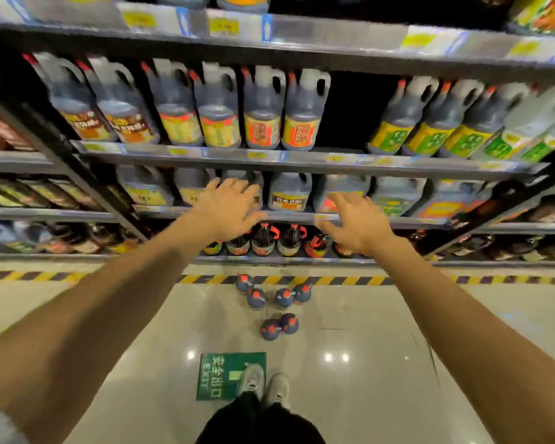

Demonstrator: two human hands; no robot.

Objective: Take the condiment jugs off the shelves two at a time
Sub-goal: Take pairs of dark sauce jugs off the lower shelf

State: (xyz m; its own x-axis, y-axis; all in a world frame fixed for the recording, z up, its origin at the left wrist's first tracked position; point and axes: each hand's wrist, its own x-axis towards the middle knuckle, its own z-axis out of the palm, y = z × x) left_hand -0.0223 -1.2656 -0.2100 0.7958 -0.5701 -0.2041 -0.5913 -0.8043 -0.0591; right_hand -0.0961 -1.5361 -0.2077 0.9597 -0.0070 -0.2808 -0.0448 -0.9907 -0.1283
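Dark condiment jugs with red caps and coloured labels fill the upper shelf (269, 157), with an empty gap right of centre. Larger jugs stand on the middle shelf (289, 216). My left hand (228, 206) is stretched out with fingers spread in front of a jug (241, 181) on the middle shelf. My right hand (353, 219) is open too, in front of a jug (343, 187) with a red label on that shelf. Neither hand holds anything. Several jugs (269, 302) stand on the floor below the shelves.
A yellow and black striped line (350, 280) runs along the foot of the shelving. A green exit sign (231, 376) is stuck on the glossy floor by my shoes (263, 386). Small bottles (263, 241) line the lowest shelf. More shelving stands to the left and right.
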